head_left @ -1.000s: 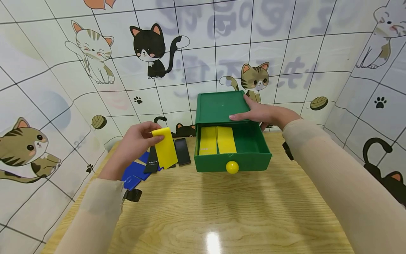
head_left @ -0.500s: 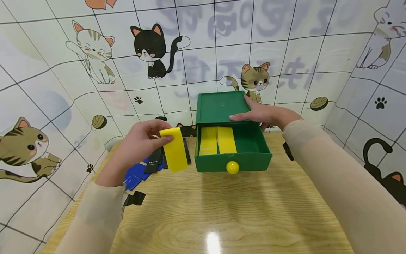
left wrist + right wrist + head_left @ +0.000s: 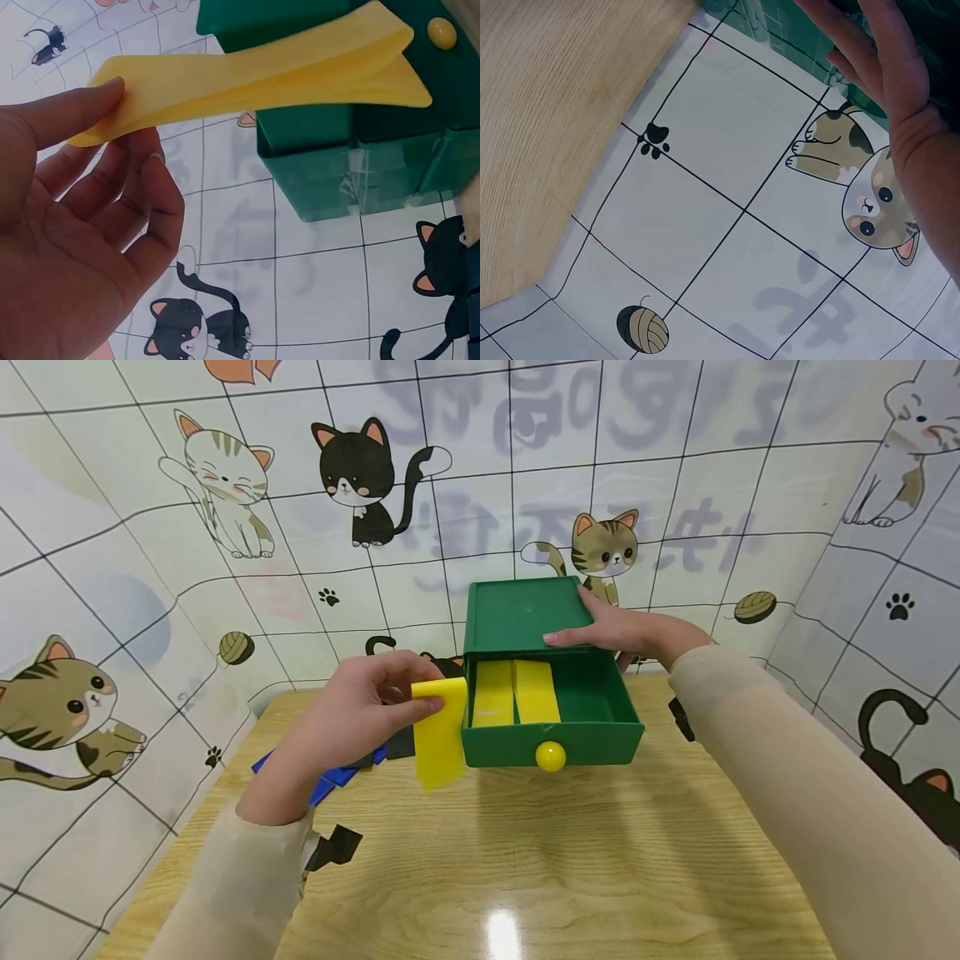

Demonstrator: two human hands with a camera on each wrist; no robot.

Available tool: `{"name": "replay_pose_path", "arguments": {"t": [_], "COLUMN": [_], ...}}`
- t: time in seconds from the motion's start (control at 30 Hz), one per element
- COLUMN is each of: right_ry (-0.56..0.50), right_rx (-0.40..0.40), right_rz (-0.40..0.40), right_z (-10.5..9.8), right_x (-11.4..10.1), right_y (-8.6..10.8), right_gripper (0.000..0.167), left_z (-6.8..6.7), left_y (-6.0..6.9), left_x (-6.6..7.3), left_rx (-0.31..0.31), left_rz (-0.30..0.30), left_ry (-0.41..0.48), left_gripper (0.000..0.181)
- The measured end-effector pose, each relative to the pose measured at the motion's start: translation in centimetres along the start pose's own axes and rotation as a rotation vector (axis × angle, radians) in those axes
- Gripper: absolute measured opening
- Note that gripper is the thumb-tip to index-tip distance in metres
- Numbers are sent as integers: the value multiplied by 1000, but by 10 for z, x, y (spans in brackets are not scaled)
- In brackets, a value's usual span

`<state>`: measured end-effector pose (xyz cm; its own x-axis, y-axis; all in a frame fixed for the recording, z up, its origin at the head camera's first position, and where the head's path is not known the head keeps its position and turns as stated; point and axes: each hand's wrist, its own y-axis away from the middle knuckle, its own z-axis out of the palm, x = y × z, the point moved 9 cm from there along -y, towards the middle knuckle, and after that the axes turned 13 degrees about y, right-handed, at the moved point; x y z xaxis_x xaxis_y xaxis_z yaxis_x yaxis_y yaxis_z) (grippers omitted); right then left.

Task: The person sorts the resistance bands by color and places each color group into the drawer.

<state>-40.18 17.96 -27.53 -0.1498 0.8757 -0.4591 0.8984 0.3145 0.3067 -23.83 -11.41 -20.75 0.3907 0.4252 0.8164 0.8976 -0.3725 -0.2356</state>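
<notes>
My left hand pinches a folded yellow piece by its top edge, thumb in front, and it hangs just left of the green box's pulled-out drawer. In the left wrist view the yellow piece is folded over, its two far ends spread apart. Two yellow pieces lie side by side in the drawer's left part; the right part shows bare green. My right hand rests on the green box at its right side, thumb on the top. The right wrist view shows this hand against the green wall.
Blue pieces and dark pieces lie on the wooden table behind and beside my left hand, partly hidden. A yellow knob sticks out of the drawer front. A cloth with printed cats stands behind the table.
My left hand has moved right with the yellow piece, from above the dark pieces to beside the drawer's left wall. My right hand has stayed on the box.
</notes>
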Motion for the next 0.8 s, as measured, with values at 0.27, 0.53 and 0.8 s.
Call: {"name": "replay_pose_path", "arguments": {"t": [0.27,0.53,0.8], "right_ry": [-1,-3,-3], "right_rx": [0,3,4], "right_rz": [-5,-6,-1], "right_z": [0,-1,0], "right_x": [1,0,-1], "right_y": [-1,0,0], "right_gripper": [130,129,131], "left_z": [1,12,54], "left_y": [10,11,-6], "left_x": [18,32,57], "left_rx": [-18,-72,-174], "left_rz": [47,51,103], "left_ry": [-46,13,91], "left_gripper": [14,14,13]}}
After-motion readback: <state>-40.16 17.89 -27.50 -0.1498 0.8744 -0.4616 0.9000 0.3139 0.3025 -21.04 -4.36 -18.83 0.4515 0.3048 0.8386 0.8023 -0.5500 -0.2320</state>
